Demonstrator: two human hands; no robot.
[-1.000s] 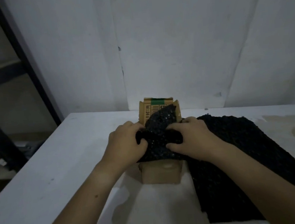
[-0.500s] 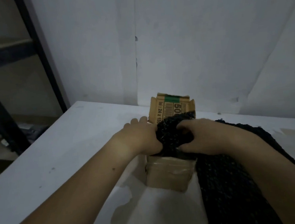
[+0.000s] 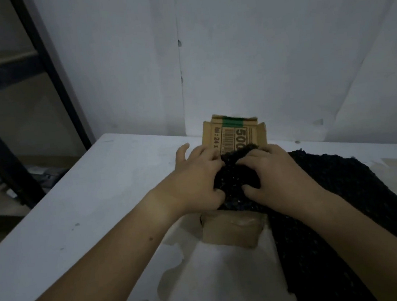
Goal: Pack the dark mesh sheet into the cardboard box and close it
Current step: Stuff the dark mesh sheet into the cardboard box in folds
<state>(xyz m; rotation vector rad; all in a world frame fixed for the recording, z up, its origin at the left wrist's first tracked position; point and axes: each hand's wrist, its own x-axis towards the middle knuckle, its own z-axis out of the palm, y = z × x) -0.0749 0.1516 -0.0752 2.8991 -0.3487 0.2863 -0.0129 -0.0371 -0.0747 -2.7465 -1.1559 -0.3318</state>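
Note:
A small cardboard box stands open on the white table, its printed back flap upright with a green stripe. A dark mesh sheet trails from the box opening over the table to the right. My left hand and my right hand are side by side over the opening, both clutching a bunched part of the mesh and pressing it down. The box's inside is hidden under the mesh and my hands.
A white wall rises right behind the table. A dark metal shelf frame stands to the left beyond the table edge. Stains mark the table surface at the front and far right.
Both hands have pushed the bunched mesh lower into the box, so more of the printed back flap shows. The view has shifted a little to the left.

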